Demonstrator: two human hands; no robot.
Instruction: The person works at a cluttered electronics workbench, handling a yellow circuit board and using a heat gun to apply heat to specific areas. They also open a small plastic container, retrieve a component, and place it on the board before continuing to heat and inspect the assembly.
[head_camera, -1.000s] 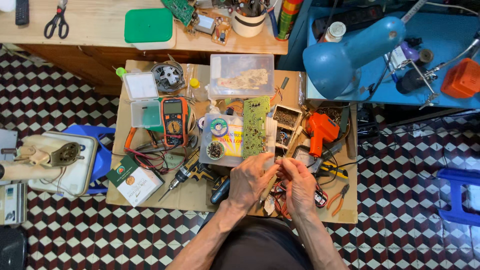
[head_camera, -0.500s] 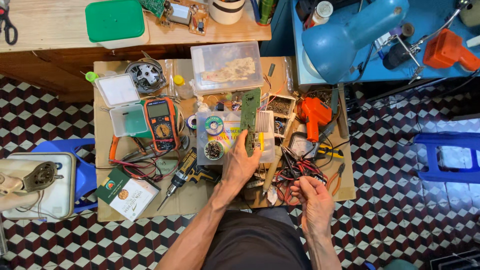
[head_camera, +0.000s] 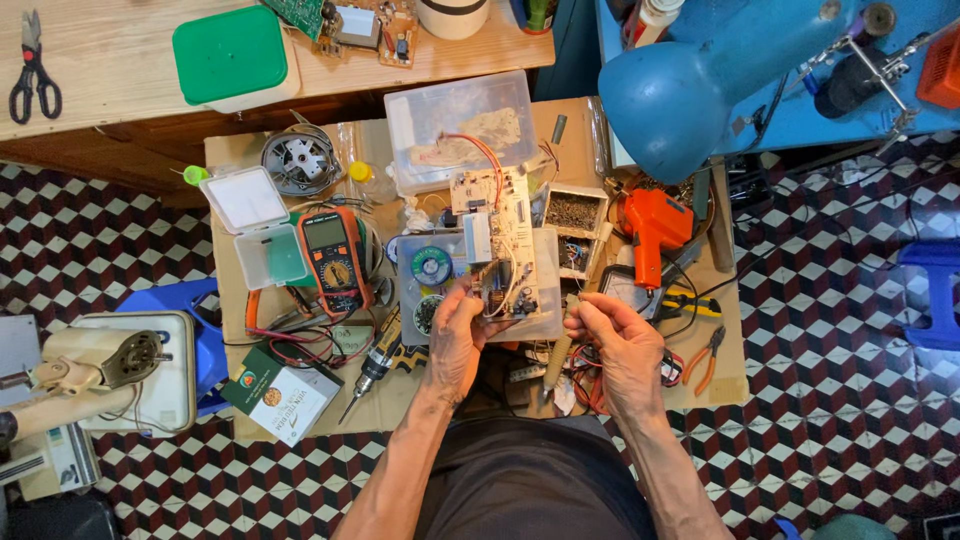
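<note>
My left hand (head_camera: 458, 340) grips the lower end of a pale circuit board (head_camera: 500, 240) with red wires and small parts on it, held component side up over the low work table (head_camera: 225, 290). My right hand (head_camera: 618, 345) is closed around a soldering iron with a wooden handle (head_camera: 556, 362); its tip end points toward the board's right edge. Below the board lies a clear plastic box (head_camera: 440, 275) holding rolls of solder.
An orange multimeter (head_camera: 332, 260), a small white lidded case (head_camera: 255, 225), a screwdriver (head_camera: 372, 366), an orange glue gun (head_camera: 650, 232), pliers (head_camera: 706, 356) and a clear tub (head_camera: 462, 125) crowd the table. A blue lamp (head_camera: 680, 85) hangs at upper right. A checkered floor surrounds it.
The board was turned from its green underside to the component side and drawn nearer. My right hand rose from the wires at lower right, holding the soldering iron beside the board.
</note>
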